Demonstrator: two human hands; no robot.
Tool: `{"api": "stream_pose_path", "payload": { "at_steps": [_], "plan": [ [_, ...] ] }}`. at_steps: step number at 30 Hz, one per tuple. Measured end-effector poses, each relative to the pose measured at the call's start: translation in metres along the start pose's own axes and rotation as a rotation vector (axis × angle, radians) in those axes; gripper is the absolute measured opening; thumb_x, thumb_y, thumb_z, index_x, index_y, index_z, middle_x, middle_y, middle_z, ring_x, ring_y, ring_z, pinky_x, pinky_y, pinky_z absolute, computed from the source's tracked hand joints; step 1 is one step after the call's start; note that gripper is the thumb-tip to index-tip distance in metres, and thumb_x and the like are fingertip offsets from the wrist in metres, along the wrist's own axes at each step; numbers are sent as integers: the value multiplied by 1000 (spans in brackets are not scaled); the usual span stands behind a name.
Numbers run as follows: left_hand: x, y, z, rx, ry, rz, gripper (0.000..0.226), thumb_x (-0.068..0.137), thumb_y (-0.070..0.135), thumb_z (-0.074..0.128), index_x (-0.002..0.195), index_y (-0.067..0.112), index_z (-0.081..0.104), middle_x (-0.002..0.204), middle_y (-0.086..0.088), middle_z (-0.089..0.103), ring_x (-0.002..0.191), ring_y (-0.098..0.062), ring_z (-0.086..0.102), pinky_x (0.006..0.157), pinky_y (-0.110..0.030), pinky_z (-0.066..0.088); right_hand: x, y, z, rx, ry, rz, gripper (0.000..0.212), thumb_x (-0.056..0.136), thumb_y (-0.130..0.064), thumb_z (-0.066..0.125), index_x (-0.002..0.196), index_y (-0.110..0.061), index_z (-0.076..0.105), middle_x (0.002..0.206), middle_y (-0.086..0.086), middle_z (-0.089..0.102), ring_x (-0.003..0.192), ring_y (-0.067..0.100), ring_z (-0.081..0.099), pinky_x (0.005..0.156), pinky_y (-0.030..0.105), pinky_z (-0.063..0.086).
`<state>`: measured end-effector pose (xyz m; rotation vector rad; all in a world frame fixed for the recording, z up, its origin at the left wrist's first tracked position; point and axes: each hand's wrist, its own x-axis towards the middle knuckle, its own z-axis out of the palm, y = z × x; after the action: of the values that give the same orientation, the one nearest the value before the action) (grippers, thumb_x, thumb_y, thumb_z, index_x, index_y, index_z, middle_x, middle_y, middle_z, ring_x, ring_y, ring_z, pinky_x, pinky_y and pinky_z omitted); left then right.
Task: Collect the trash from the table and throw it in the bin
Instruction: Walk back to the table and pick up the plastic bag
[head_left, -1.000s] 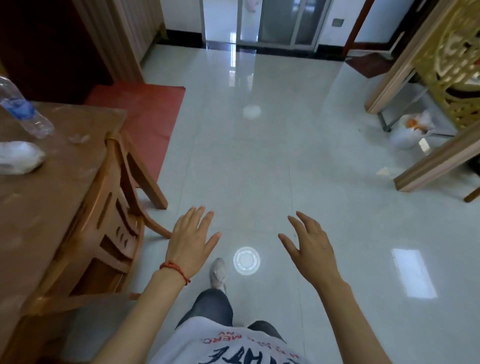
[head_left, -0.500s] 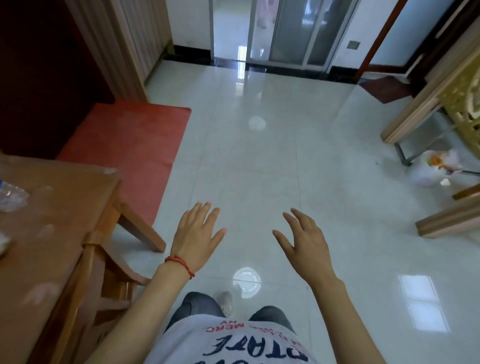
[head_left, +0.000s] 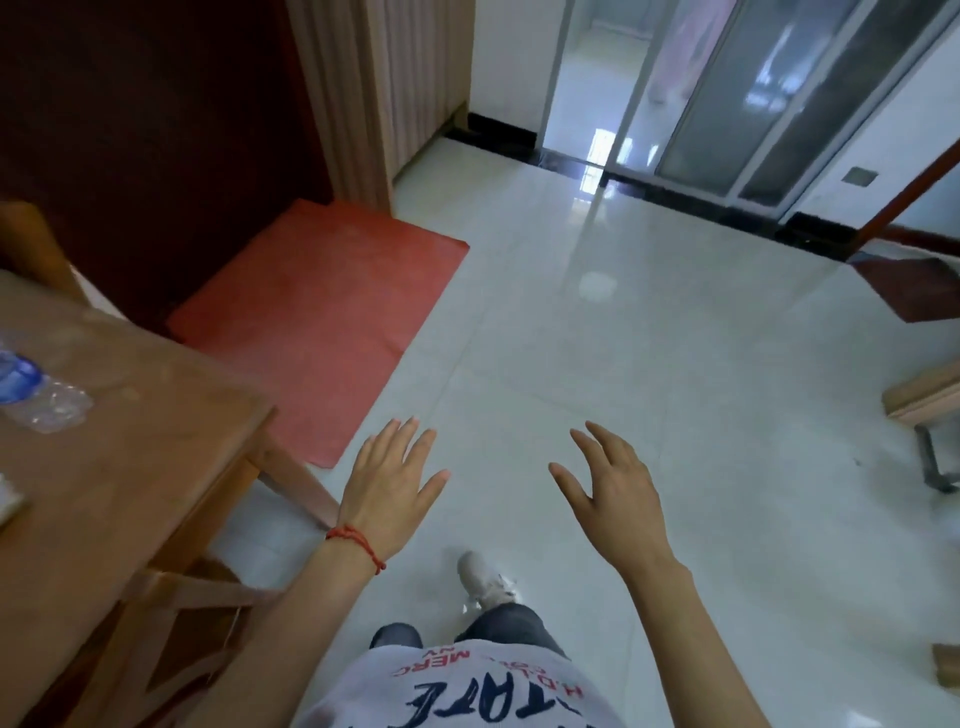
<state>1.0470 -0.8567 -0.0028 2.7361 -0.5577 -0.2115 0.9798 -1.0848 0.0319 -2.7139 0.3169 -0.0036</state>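
A brown wooden table (head_left: 130, 467) fills the lower left. On it lies a clear plastic bottle (head_left: 36, 395) with a blue label, cut off by the left edge. A pale scrap (head_left: 8, 501) shows at the table's left margin. My left hand (head_left: 387, 486) hovers over the floor just right of the table corner, fingers spread, holding nothing. My right hand (head_left: 615, 493) floats to its right, fingers relaxed and empty. No bin is in view.
A red mat (head_left: 317, 322) lies on the white tiled floor beyond the table. Glass sliding doors (head_left: 727, 104) stand at the back. Wooden furniture with a metal leg (head_left: 930, 415) sits at the right edge. My shoe (head_left: 480, 579) is on the floor below my hands.
The view has swung up and to the right while I step forward. The chair and the white bag on the floor have left the frame. Both hands stay open and empty.
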Motion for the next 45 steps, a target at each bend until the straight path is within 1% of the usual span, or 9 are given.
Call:
{"api": "stream_pose_path", "payload": {
  "at_steps": [8,13,18,23,29,30,33,35,45],
  "plan": [
    [39,-3,-21,-21,108,-303,51,91,38,45,134,9,40,145,-15,38,137,-31,28,113,-46,23,116,-18,-12,-53,-123,-336,50,91,-42,49,131,-12,48,143,8,42,132,26,37,105,40,32],
    [33,-6,-31,-65,210,-499,53,83,40,42,115,1,58,120,-23,60,114,-41,54,94,-54,45,161,-45,0,-60,-222,-558,50,91,-43,48,132,-13,46,145,7,41,133,25,36,106,39,30],
    [10,-11,-40,-70,296,-720,50,83,38,49,115,1,58,121,-24,60,116,-41,53,93,-53,45,183,-84,21,-58,-341,-777,51,91,-45,46,132,-14,46,145,5,39,134,22,33,108,35,27],
    [-18,-9,-51,-63,370,-895,75,90,55,13,115,1,58,121,-24,60,115,-42,53,93,-55,46,189,-124,40,-57,-417,-976,49,91,-44,49,128,-13,49,141,6,45,129,25,40,105,37,32],
    [-48,-9,-54,-79,453,-1095,89,83,63,-1,127,3,48,136,-22,47,129,-39,39,106,-54,32,186,-167,59,-36,-486,-1162,50,90,-44,49,129,-13,49,141,5,45,126,25,43,99,39,38],
    [-52,-9,-56,-84,469,-1124,84,85,61,3,128,3,47,137,-22,45,130,-39,37,107,-53,31,185,-174,62,-30,-497,-1188,49,90,-43,50,129,-13,49,140,5,46,125,26,44,98,39,39],
    [-64,-15,-59,-71,523,-1209,53,90,41,44,128,5,46,140,-20,44,133,-36,34,110,-51,31,180,-193,71,2,-536,-1239,46,89,-39,53,128,-15,50,139,6,47,124,26,45,96,39,41],
    [-70,-21,-61,-63,550,-1227,51,87,34,55,127,4,47,139,-21,44,132,-37,35,108,-52,33,177,-204,76,13,-550,-1256,46,89,-38,53,128,-15,49,138,7,48,124,27,45,96,40,40],
    [-90,-105,-80,-66,557,-1198,55,90,41,44,134,9,38,145,-16,37,137,-33,26,112,-49,26,171,-266,99,19,-540,-1229,48,90,-40,50,132,-16,46,141,3,44,126,24,42,102,41,36]
  ]
}}
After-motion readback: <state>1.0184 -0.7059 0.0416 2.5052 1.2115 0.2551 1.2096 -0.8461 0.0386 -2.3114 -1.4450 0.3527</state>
